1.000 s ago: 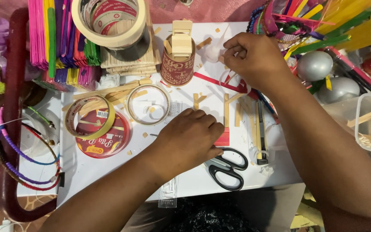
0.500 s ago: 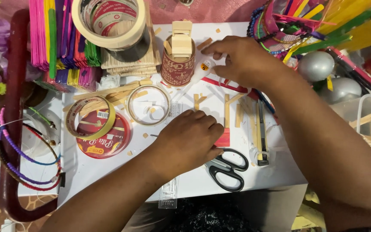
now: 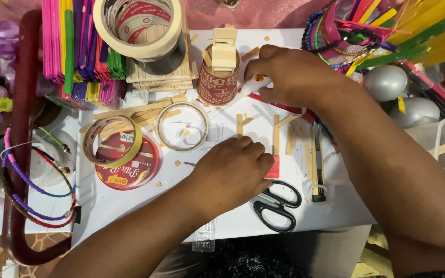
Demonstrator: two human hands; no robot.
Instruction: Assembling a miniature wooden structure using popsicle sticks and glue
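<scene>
Right hand (image 3: 289, 77) is sliding left along the tabletop's far edge, now closing on the white glue tube (image 3: 251, 86) beside the red cup (image 3: 217, 82).

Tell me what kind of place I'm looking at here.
Most likely a home craft table. A white work surface is crowded with coloured craft sticks, rolls of tape and black-handled scissors. The left hand presses down on cut wooden sticks, while the right hand holds a small white tube.

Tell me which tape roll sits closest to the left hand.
The thin clear roll lying flat on the white board, just up-left of the left hand. The yellowish roll lies farther left on a red lid; the big masking roll sits far up top.
</scene>
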